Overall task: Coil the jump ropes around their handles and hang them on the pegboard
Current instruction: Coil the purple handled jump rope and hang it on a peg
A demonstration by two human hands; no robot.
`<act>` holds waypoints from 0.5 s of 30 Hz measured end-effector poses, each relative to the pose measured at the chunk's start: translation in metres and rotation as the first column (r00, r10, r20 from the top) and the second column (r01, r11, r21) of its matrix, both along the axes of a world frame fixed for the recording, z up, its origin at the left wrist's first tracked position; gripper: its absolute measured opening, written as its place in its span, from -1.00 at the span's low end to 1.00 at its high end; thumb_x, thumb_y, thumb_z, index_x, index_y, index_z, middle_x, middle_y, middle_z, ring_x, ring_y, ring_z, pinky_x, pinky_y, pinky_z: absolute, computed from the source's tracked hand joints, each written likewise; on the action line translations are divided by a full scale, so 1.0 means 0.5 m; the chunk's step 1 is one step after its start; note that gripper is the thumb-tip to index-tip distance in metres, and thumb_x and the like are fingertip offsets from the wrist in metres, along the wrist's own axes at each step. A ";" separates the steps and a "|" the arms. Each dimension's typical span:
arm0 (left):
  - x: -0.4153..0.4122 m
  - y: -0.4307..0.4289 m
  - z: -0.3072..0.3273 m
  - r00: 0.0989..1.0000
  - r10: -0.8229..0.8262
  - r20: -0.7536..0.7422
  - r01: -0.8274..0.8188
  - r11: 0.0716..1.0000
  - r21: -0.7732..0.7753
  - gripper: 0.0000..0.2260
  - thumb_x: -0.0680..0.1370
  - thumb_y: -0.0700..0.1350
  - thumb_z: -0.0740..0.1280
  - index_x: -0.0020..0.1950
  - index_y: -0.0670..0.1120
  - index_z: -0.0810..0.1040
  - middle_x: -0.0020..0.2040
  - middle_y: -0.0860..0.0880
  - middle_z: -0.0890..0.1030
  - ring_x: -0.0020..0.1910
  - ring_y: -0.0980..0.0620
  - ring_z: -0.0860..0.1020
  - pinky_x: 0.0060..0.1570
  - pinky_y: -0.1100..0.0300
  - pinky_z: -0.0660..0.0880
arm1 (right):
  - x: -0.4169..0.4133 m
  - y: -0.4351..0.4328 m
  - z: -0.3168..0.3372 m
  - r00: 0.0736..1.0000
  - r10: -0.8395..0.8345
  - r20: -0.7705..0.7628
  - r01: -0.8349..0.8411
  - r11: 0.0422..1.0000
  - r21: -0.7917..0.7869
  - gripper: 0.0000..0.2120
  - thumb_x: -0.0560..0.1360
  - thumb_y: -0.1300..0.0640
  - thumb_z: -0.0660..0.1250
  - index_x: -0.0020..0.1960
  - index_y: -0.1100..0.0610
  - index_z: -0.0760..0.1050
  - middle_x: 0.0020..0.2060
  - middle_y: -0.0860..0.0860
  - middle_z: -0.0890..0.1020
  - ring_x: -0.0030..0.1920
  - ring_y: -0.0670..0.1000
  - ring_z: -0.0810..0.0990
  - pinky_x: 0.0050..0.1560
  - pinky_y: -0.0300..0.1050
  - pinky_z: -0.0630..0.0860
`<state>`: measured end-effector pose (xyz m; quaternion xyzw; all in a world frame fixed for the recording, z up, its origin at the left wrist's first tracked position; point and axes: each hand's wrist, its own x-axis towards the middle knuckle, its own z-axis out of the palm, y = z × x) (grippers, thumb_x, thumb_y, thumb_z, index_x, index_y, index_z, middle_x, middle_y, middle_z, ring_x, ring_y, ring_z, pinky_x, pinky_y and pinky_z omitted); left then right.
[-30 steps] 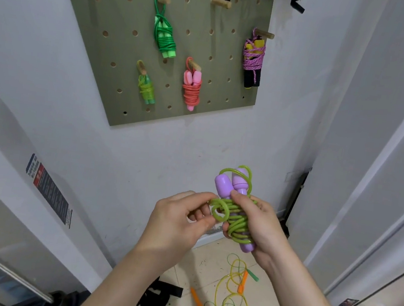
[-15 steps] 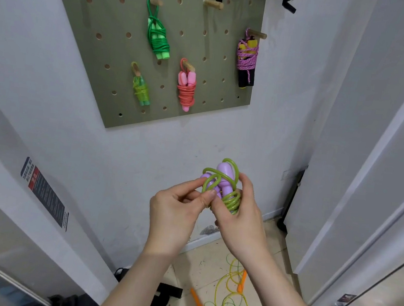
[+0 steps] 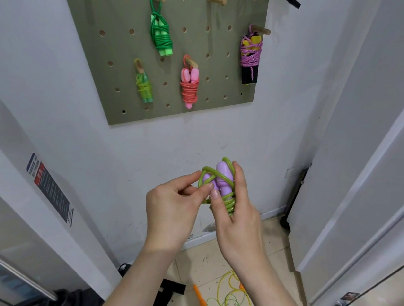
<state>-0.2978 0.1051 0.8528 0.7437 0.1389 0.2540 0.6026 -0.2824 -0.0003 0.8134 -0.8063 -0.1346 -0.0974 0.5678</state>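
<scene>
Presently the right hand [image 3: 238,209] grips the green jump rope [image 3: 228,203] coiled round its purple handles [image 3: 222,173], below the lower edge of the pegboard [image 3: 88,75], while the left hand [image 3: 173,208] pinches a slack loop [image 3: 203,178]; if that pinch slips, the springy coils probably unwind.

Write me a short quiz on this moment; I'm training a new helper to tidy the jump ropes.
1. Which peg on the pegboard is free? A) top middle peg B) lower left C) far right
2. True or false: five coiled ropes hang there.
3. Fill in: the left hand and right hand hold a green rope with ____ handles.

Key: 1 A; 2 false, four hang; 3 purple.
</scene>
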 end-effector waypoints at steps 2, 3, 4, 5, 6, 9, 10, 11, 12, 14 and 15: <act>-0.001 -0.002 -0.005 1.000 -0.004 0.016 0.005 0.997 -0.073 -0.77 0.39 -0.13 0.53 0.03 -0.01 0.67 -0.41 0.07 0.63 -0.35 0.19 0.57 -0.08 0.23 0.56 | -0.003 -0.001 0.001 0.999 -0.024 0.021 0.025 0.997 -0.068 -0.46 0.56 -0.30 0.09 0.47 -0.36 -0.01 0.35 -0.30 0.44 0.29 -0.14 0.50 0.20 0.08 0.51; -0.001 -0.003 -0.009 1.000 0.011 0.024 -0.009 0.994 -0.106 -0.79 0.39 -0.15 0.53 0.01 -0.01 0.68 -0.41 0.07 0.63 -0.36 0.18 0.57 -0.11 0.24 0.56 | -0.005 -0.001 0.002 0.999 -0.033 0.025 0.035 0.995 -0.098 -0.47 0.57 -0.29 0.08 0.48 -0.36 -0.03 0.35 -0.29 0.44 0.28 -0.15 0.50 0.18 0.07 0.52; -0.001 -0.005 -0.011 0.999 0.038 0.032 -0.034 0.991 -0.128 -0.81 0.39 -0.15 0.52 -0.02 -0.02 0.68 -0.41 0.08 0.62 -0.36 0.19 0.57 -0.14 0.27 0.55 | -0.008 -0.001 0.003 0.999 -0.036 0.029 0.039 0.992 -0.121 -0.47 0.57 -0.30 0.07 0.47 -0.36 -0.05 0.35 -0.29 0.44 0.28 -0.15 0.50 0.17 0.05 0.52; 0.001 -0.008 -0.013 0.997 0.071 0.040 -0.065 0.988 -0.141 -0.84 0.40 -0.16 0.52 -0.05 -0.02 0.68 -0.41 0.08 0.63 -0.36 0.19 0.57 -0.18 0.31 0.54 | -0.011 0.001 0.003 0.999 -0.034 0.033 0.038 0.990 -0.136 -0.47 0.56 -0.31 0.05 0.47 -0.36 -0.07 0.35 -0.30 0.43 0.29 -0.17 0.49 0.17 0.04 0.52; 0.002 -0.010 -0.014 0.993 0.103 0.050 -0.095 0.985 -0.144 -0.87 0.39 -0.16 0.52 -0.09 0.00 0.68 -0.40 0.09 0.63 -0.36 0.18 0.58 -0.21 0.32 0.53 | -0.014 0.003 0.005 0.999 -0.030 0.037 0.035 0.988 -0.148 -0.47 0.56 -0.32 0.03 0.47 -0.36 -0.08 0.35 -0.33 0.42 0.30 -0.19 0.48 0.17 0.03 0.52; 0.002 -0.024 -0.012 0.981 0.176 0.082 -0.166 0.980 -0.108 -0.84 0.39 -0.20 0.51 -0.23 0.05 0.63 -0.44 0.08 0.58 -0.42 0.20 0.50 -0.31 0.38 0.48 | -0.026 0.007 0.009 0.998 -0.036 0.052 0.045 0.983 -0.180 -0.46 0.56 -0.28 0.03 0.47 -0.37 -0.11 0.31 -0.39 0.42 0.28 -0.23 0.46 0.14 -0.04 0.51; 0.002 -0.028 -0.013 0.977 0.191 0.094 -0.184 0.980 -0.078 -0.82 0.39 -0.22 0.50 -0.26 0.05 0.61 -0.44 0.07 0.54 -0.44 0.19 0.46 -0.35 0.37 0.45 | -0.029 0.008 0.010 0.998 -0.043 0.051 0.052 0.978 -0.200 -0.46 0.57 -0.25 0.04 0.47 -0.38 -0.13 0.29 -0.35 0.45 0.25 -0.20 0.49 0.10 -0.06 0.51; 0.004 -0.029 -0.013 0.976 0.195 0.095 -0.192 0.981 -0.041 -0.82 0.38 -0.23 0.49 -0.28 0.05 0.58 -0.44 0.08 0.51 -0.44 0.17 0.42 -0.37 0.33 0.44 | -0.032 0.007 0.009 0.998 -0.049 0.047 0.058 0.974 -0.219 -0.46 0.57 -0.23 0.05 0.46 -0.39 -0.13 0.27 -0.31 0.48 0.22 -0.17 0.51 0.06 -0.08 0.51; 0.006 -0.029 -0.012 0.979 0.186 0.082 -0.186 0.983 -0.013 -0.82 0.38 -0.23 0.48 -0.29 0.02 0.56 -0.44 0.08 0.49 -0.44 0.14 0.41 -0.38 0.28 0.43 | -0.033 0.006 0.008 0.998 -0.053 0.044 0.061 0.971 -0.233 -0.46 0.58 -0.22 0.06 0.46 -0.40 -0.13 0.25 -0.29 0.49 0.20 -0.14 0.52 0.03 -0.08 0.50; 0.015 -0.021 -0.010 0.990 0.136 0.028 -0.134 0.988 -0.071 -0.84 0.38 -0.27 0.45 -0.26 -0.06 0.52 -0.43 0.04 0.49 -0.44 0.11 0.45 -0.40 0.20 0.45 | -0.032 0.000 0.006 0.997 -0.054 0.046 0.064 0.970 -0.236 -0.46 0.57 -0.22 0.08 0.46 -0.39 -0.11 0.24 -0.26 0.51 0.18 -0.11 0.54 0.05 -0.05 0.51; 0.019 -0.016 -0.009 0.996 0.092 0.002 -0.090 0.983 -0.161 -0.85 0.40 -0.30 0.44 -0.23 -0.12 0.51 -0.39 -0.01 0.52 -0.43 0.10 0.48 -0.41 0.20 0.46 | -0.029 -0.003 0.006 0.997 -0.053 0.050 0.064 0.971 -0.230 -0.47 0.57 -0.24 0.08 0.46 -0.39 -0.09 0.22 -0.25 0.53 0.17 -0.10 0.56 0.06 -0.02 0.52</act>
